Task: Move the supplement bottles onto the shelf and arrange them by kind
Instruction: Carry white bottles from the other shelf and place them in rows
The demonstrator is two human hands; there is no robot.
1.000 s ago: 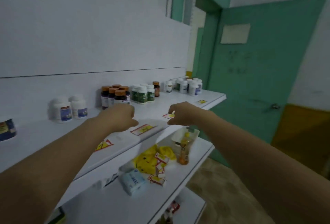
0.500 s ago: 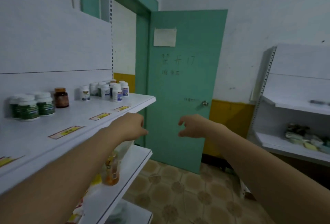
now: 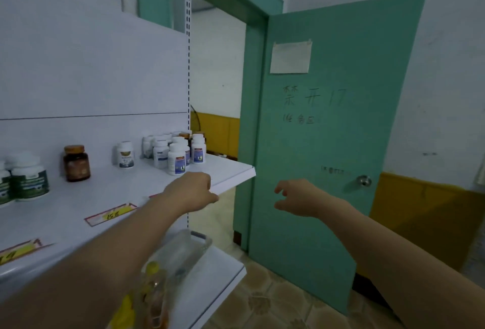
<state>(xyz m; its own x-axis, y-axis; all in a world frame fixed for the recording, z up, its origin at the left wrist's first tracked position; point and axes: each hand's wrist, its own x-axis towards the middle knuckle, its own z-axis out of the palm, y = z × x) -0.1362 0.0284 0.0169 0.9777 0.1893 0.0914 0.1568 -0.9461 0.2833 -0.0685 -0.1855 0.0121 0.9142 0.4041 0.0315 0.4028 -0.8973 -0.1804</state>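
A white shelf point(image 3: 231, 173) on the left carries supplement bottles. A cluster of white bottles with blue labels point(image 3: 176, 158) stands near its right end. To their left stand a lone white bottle point(image 3: 125, 154), a brown bottle with an orange cap point(image 3: 76, 162) and green-labelled white bottles point(image 3: 29, 179). My left hand point(image 3: 193, 190) hovers over the shelf's front edge, fingers curled, holding nothing. My right hand point(image 3: 295, 197) is in the air right of the shelf, in front of the door, fingers apart and empty.
A green door point(image 3: 328, 131) with a knob point(image 3: 363, 180) and a taped paper stands ajar just right of the shelf. Price tags point(image 3: 110, 215) lie on the shelf front. A lower shelf point(image 3: 217, 276) holds a clear tray and a yellow-capped bottle point(image 3: 153, 292). Tiled floor below.
My view has swung right, from the middle of the shelf towards the door, then back a little left. Both hands stay empty and held out; the right hand has moved off the shelf.
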